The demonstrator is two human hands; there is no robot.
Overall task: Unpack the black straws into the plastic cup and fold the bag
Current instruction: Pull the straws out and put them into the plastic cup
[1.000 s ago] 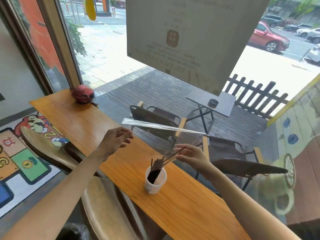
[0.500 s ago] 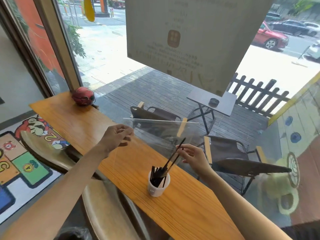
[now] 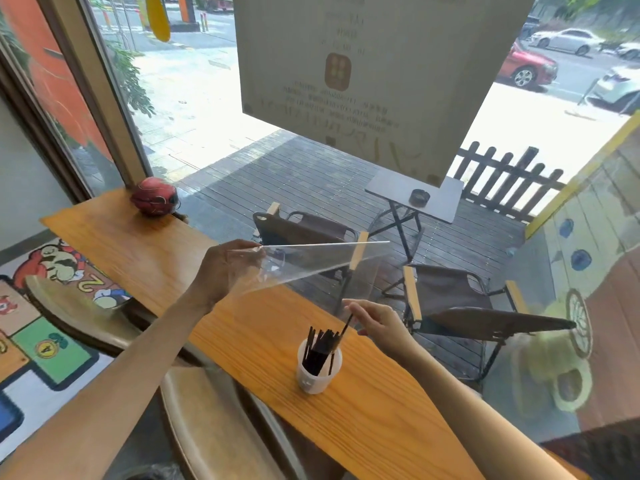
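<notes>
Lifted clear of the cup since half a second ago, the clear bag [image 3: 304, 261] now hangs in the air from the left hand [image 3: 228, 268] alone.

Below it runs the wooden counter [image 3: 145, 247]; the left hand's fingers are pinched shut on the bag's end. Right hand [image 3: 375, 322] pinches the top of one straw. The black straws [image 3: 320, 348] stand in the plastic cup [image 3: 318, 372] on the counter.
</notes>
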